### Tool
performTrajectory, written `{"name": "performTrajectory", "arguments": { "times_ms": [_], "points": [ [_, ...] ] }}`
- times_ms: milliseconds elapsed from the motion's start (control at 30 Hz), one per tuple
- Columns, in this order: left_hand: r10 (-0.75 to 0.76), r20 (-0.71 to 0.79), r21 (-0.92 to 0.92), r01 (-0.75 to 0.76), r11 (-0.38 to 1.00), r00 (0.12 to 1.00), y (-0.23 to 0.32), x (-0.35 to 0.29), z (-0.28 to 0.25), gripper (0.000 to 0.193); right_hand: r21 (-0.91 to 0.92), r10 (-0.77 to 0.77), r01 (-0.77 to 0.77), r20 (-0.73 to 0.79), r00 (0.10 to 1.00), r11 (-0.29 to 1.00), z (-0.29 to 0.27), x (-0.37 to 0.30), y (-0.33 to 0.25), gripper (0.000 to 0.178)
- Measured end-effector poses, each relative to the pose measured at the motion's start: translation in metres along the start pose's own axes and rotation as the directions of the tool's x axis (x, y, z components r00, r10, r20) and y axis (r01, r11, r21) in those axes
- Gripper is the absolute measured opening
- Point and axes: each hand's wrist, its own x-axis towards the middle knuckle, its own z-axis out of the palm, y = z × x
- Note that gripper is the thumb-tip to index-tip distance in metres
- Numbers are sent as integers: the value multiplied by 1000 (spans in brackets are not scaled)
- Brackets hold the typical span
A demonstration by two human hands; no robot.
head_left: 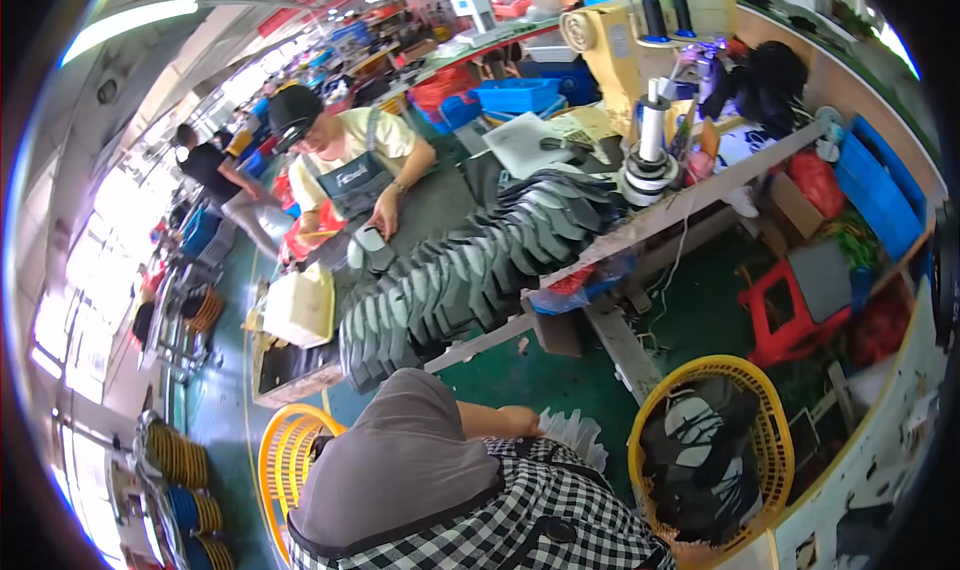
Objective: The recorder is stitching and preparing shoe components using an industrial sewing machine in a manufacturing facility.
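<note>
Nearest the viewpoint are the worker's grey sleeve [395,455] and checked apron [470,525]. The left hand [518,422] shows beyond the sleeve, beside some pale frilled material [575,435]; its grip looks curled, though whether anything is held I cannot tell. Of the right side, only a sliver of skin, apparently the right hand [695,553] or forearm, appears by the lower rim of a yellow basket [706,364]; its grip cannot be judged. Dark cut pieces [695,445], some with pale patches, lie loose inside that basket, below the near edge of the counter [445,190]. Along that edge a fanned row of grey-green pieces [470,270] runs from the near left corner toward a white thread cone [653,135] at the right. Principal risk: the row's left end sits close to the edge, near the sleeved elbow, so a knock could send pieces down. Secondary risk: unstacked pieces in the basket may crease or mix if pressed. Lettering: one pale line crosses the dark bib [355,185] of a co-worker [385,135] at the far edge; no label is discernible on the cut pieces.
</note>
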Motion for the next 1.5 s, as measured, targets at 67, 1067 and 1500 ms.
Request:
{"name": "performTrajectory", "arguments": {
  "times_ms": [67, 1067, 1500],
  "points": [
    [-37, 33, -7, 37, 999, 999, -22, 9, 34, 46, 25, -74, 73, 20, 997, 997, -6, -12, -3, 63],
    [153, 187, 285, -203, 937, 970, 101, 164, 18, 27, 176, -137, -5, 781, 610, 984, -95, -184, -380, 16],
    [271, 231, 287, -331, 899, 934, 130, 167, 21, 24, -33, 185, -453, 937, 297, 891, -95, -267, -336, 49]
  ]
}}
